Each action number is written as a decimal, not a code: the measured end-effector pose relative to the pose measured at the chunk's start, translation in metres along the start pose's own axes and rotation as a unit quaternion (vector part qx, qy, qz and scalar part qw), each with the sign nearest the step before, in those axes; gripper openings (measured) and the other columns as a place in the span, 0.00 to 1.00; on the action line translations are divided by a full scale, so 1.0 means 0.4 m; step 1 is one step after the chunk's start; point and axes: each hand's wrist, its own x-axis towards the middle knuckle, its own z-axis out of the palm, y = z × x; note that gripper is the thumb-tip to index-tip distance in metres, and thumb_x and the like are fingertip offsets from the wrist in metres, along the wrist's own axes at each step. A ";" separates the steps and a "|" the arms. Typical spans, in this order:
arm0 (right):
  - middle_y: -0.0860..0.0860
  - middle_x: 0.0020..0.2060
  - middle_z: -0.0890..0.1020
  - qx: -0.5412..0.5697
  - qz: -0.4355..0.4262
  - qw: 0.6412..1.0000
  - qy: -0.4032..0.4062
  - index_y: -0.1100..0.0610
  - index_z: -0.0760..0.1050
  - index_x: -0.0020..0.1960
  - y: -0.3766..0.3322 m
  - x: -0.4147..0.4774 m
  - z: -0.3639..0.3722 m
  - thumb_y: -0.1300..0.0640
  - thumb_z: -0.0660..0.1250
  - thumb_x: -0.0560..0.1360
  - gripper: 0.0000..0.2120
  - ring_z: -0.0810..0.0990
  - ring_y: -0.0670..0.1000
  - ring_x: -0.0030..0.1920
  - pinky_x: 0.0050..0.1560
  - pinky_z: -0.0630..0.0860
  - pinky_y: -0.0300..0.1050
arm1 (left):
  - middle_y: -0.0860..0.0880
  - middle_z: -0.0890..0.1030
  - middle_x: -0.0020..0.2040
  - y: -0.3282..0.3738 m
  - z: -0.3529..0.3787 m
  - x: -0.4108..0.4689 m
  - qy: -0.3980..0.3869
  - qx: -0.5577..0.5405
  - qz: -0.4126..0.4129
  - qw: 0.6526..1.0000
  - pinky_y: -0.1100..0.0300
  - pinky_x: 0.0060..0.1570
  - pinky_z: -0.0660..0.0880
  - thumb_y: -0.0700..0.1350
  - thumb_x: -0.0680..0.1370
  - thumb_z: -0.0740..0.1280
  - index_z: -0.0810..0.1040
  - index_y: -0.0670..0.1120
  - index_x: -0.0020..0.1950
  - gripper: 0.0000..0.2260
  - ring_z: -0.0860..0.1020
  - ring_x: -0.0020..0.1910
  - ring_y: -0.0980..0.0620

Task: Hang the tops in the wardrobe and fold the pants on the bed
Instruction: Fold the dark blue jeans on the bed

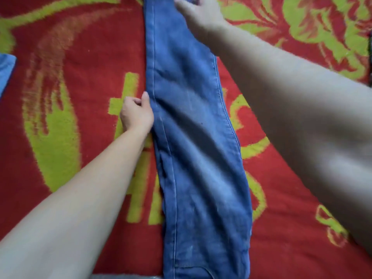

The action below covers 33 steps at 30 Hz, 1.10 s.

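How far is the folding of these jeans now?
Done: the jeans lie on the bed, legs stacked lengthwise. In hand: the right hand presses the far end flat, the left hand touches the side edge. Left: the crosswise folds.

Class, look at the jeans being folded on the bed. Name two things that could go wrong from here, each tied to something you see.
One: the jeans show diagonal wrinkles at mid-leg; folding now would likely press them in. Two: the left hand grips only the left edge while the right hand reaches the far end, so the layers may shift and the fold come out crooked.
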 end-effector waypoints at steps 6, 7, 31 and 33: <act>0.55 0.68 0.72 -0.063 0.128 0.971 0.194 0.57 0.64 0.75 0.243 -0.336 0.060 0.43 0.62 0.80 0.29 0.70 0.55 0.69 0.70 0.64 0.46 | 0.38 0.82 0.49 -0.044 0.000 -0.104 -0.051 0.080 0.052 0.994 0.52 0.43 0.65 0.66 0.80 0.53 0.72 0.48 0.48 0.23 0.79 0.51 0.36; 0.54 0.66 0.73 -0.052 0.178 0.966 0.180 0.55 0.65 0.75 0.276 -0.388 0.073 0.39 0.61 0.79 0.30 0.72 0.55 0.67 0.66 0.67 0.48 | 0.37 0.81 0.47 -0.063 0.003 -0.146 -0.048 0.114 0.075 0.990 0.50 0.41 0.66 0.68 0.79 0.53 0.70 0.47 0.49 0.24 0.79 0.49 0.35; 0.45 0.37 0.79 0.067 0.393 0.916 0.034 0.53 0.75 0.42 0.447 -1.318 0.167 0.24 0.61 0.68 0.31 0.76 0.40 0.39 0.43 0.71 0.37 | 0.37 0.80 0.47 -0.408 -0.090 -0.652 -0.139 0.068 -0.073 0.985 0.50 0.45 0.65 0.65 0.81 0.54 0.71 0.44 0.38 0.26 0.77 0.50 0.36; 0.46 0.47 0.82 0.044 0.373 0.927 0.013 0.50 0.76 0.51 0.446 -1.362 0.185 0.28 0.66 0.69 0.26 0.79 0.48 0.51 0.51 0.71 0.45 | 0.41 0.77 0.52 -0.432 -0.094 -0.716 -0.187 0.078 -0.030 0.979 0.48 0.56 0.67 0.72 0.74 0.57 0.72 0.44 0.46 0.29 0.73 0.57 0.40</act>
